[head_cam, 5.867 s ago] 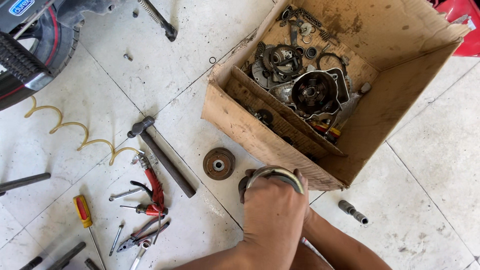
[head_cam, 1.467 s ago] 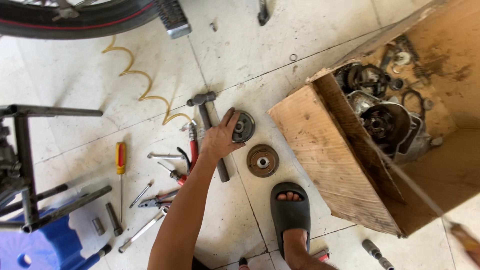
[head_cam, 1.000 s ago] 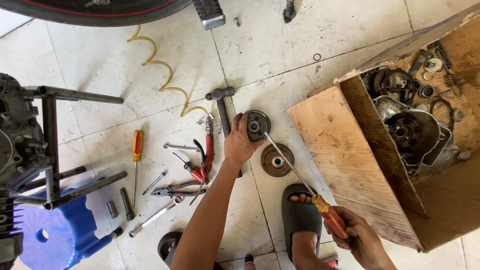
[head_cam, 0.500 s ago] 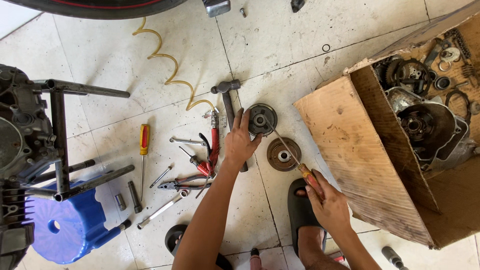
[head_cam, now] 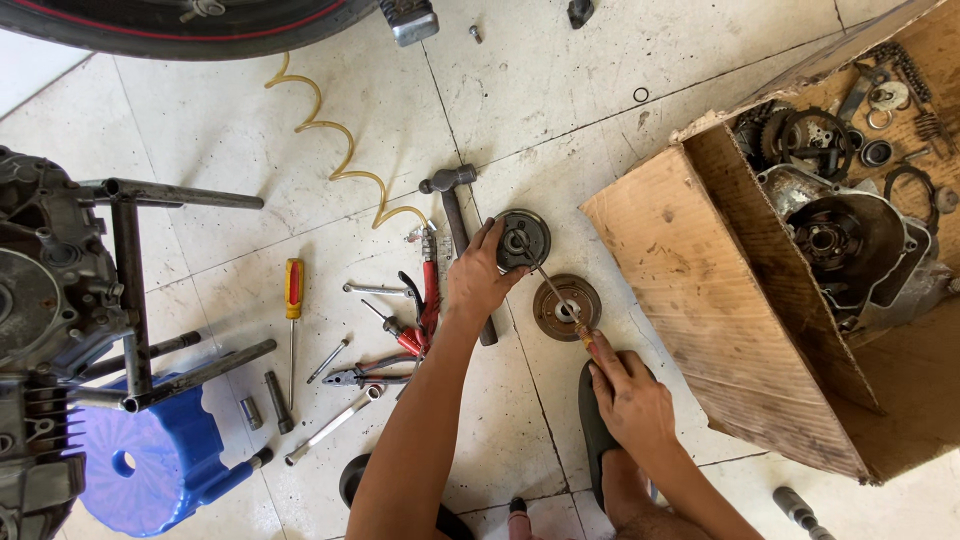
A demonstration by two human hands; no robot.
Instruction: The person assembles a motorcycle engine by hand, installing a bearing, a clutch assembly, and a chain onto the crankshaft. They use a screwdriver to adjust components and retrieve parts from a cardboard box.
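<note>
My left hand [head_cam: 478,279] grips the rim of a dark round metal part [head_cam: 527,238] lying on the tiled floor. My right hand [head_cam: 628,398] holds a screwdriver [head_cam: 556,294] by its handle; the shaft points up and left, its tip on the centre of that round part. The shaft passes over a second rusty round disc [head_cam: 566,307] lying just below and right of the first. A hammer [head_cam: 458,220] lies beside my left hand, partly under it.
An open cardboard box [head_cam: 760,330] with engine parts [head_cam: 850,240] stands at the right. Pliers, wrenches and a red-handled screwdriver [head_cam: 292,300] lie left of my arm. An engine on a metal stand [head_cam: 60,300], a blue stool [head_cam: 150,460], a coiled yellow hose [head_cam: 330,150] and a tyre [head_cam: 190,20] lie around.
My right hand came into view with the screwdriver and moved its tip up to the dark round part. My left hand kept its hold on that part. The view shifted.
</note>
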